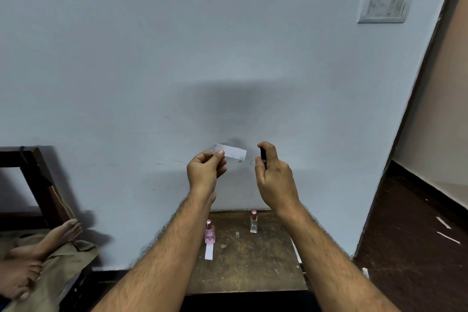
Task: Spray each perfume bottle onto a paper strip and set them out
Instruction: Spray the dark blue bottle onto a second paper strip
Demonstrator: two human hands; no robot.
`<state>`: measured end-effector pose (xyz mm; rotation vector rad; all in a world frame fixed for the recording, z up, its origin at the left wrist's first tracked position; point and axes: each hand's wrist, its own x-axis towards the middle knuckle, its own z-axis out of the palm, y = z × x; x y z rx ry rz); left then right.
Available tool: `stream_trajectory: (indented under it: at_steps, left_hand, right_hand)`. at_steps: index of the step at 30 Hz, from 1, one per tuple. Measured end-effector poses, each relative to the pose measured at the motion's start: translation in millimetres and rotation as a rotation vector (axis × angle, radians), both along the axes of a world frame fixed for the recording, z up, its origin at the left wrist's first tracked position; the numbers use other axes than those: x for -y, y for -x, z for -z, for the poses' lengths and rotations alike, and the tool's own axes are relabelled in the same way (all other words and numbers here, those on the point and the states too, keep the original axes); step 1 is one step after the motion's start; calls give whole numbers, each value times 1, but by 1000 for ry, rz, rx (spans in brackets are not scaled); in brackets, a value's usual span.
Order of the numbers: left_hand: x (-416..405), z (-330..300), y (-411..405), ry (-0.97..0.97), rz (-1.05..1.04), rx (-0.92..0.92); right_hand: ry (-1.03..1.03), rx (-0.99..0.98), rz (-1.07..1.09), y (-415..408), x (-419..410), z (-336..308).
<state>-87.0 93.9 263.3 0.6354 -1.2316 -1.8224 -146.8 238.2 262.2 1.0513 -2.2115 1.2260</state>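
Looking down past my forearms, nearest me is the small wooden table point(253, 261). On it stand a pink perfume bottle point(210, 233) with a sprayed-looking paper strip point(209, 251) lying just in front of it, a clear bottle point(253, 222) further right, and a small clear cap point(237, 234) between them.

Higher up, in front of the wall, my left hand point(205, 172) pinches a fresh strip point(233, 152) by one end between thumb and fingertip, the free end reaching toward my right hand point(274, 180). That hand is curled round a dark bottle point(263, 154), forefinger bent over its top.

I judge this to be the spray itself. To do it well I should keep the nozzle facing the strip's free end, near but not touching, hold the paper steady, and press once, briefly, so the mist lands on paper, not on my fingers or the wall.
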Motion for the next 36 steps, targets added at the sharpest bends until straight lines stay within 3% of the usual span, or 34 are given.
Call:
stream_trajectory:
  at_steps: [21,36]
  left_hand:
    - [2,6,-1,1,4,25]
    - [16,50,-10,-99,28,66]
  right_hand:
    - [57,22,-12,4,-2,8]
    - [147,381,-110,23,9,58]
